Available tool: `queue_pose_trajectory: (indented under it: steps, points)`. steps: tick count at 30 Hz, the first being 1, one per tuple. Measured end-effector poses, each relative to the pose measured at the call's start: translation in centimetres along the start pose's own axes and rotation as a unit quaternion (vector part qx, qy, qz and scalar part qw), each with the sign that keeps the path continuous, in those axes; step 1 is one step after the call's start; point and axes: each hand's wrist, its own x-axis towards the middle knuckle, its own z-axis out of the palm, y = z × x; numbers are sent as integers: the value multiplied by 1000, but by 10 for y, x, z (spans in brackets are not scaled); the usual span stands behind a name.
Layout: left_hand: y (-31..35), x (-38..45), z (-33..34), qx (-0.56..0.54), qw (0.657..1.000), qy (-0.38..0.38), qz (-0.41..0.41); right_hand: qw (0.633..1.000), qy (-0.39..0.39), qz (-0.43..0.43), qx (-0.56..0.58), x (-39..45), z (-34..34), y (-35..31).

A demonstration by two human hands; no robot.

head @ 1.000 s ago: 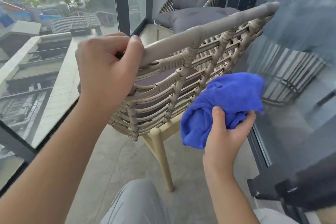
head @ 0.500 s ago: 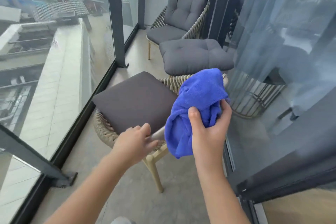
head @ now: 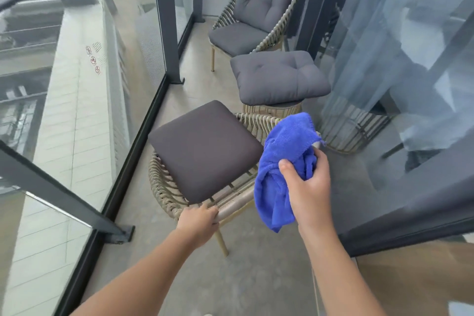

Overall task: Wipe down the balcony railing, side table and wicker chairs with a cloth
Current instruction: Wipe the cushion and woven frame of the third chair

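The near wicker chair stands beside the glass railing (its back rail faces the person). The left hand is curled tight round that rail, likely to keep the chair from sliding. The right hand holds the bunched blue cloth against the chair's rim, ready to rub it clean.

The cloth is bright royal blue, plain. The near chair at six o'clock is woven tan wicker with a plain dark brown-grey seat pad. The far chair at twelve o'clock has tufted charcoal-grey cushions. The railing post is dark grey; the floor is mottled beige-grey.
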Motion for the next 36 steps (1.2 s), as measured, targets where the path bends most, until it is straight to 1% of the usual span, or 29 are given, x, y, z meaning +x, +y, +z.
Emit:
queue_pose_trajectory:
  steps: [4,10,14,16,20,23,26,28,30,33,36]
  points:
    - [-47,-34,13,-2,1000,-9,1,1000,-19,12,-10,-10,19,-10]
    - [-125,-80,39,29,999,-12,-16,996,-72,28,-32,-36,55,-9]
    - [-172,-108,41,41,999,-7,-33,994,-92,40,-46,-50,74,-6]
    - [-192,-120,35,56,997,-21,-49,993,-97,46,-48,-52,78,-4]
    - [-222,-134,31,66,987,-88,-114,992,-103,58,-47,-53,81,4]
    - [-215,-131,20,66,976,-140,-152,992,-98,72,-38,-48,77,11]
    - [-186,-110,2,15,980,-123,-157,993,-83,80,-39,-31,65,15]
    - [-163,-93,-8,-39,983,-91,-155,993,-78,81,-44,-14,52,17]
    - [-137,-72,-16,-91,984,-38,-148,993,-73,82,-51,8,36,19]
    - [-96,-34,-33,-161,976,42,-141,992,-67,95,-52,54,15,31]
    - [-56,9,-53,-209,965,83,-139,991,-58,113,-53,107,3,47]
